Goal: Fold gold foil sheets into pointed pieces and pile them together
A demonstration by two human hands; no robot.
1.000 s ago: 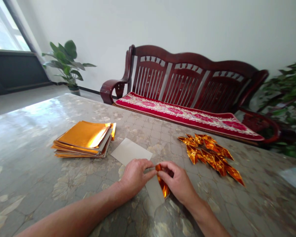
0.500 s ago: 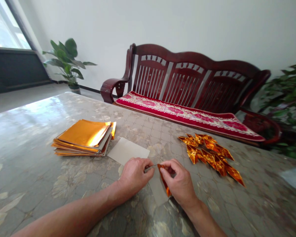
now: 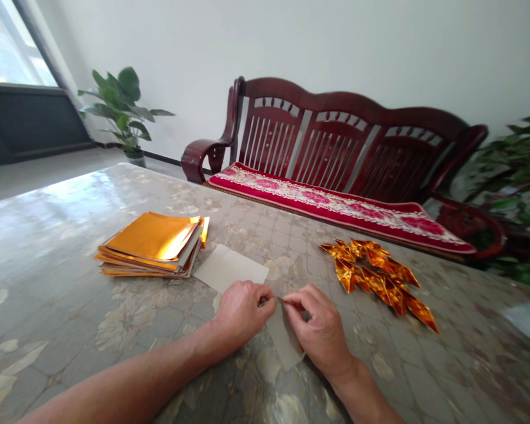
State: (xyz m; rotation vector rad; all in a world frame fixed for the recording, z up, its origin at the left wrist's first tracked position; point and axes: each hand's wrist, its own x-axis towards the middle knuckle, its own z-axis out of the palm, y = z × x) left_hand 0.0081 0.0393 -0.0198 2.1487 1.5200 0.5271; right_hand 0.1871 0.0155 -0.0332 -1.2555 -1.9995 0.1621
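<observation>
Over the patterned table (image 3: pixel 48 265), my left hand (image 3: pixel 242 312) and right hand (image 3: pixel 320 330) pinch a foil strip (image 3: pixel 285 335) between them; mid-fold, it looks ready for a crease.

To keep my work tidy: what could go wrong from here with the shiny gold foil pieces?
The right hand works close to the pile of folded gold foil pieces, so it might knock them apart. The loose, uneven stack of gold foil sheets could slide on the glossy patterned table.

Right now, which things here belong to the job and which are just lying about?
Job: left hand, right hand, folded foil strip, gold foil stack, folded gold pieces, pale sheet.
Lying about: wooden bench, red cushion, potted plant.
</observation>
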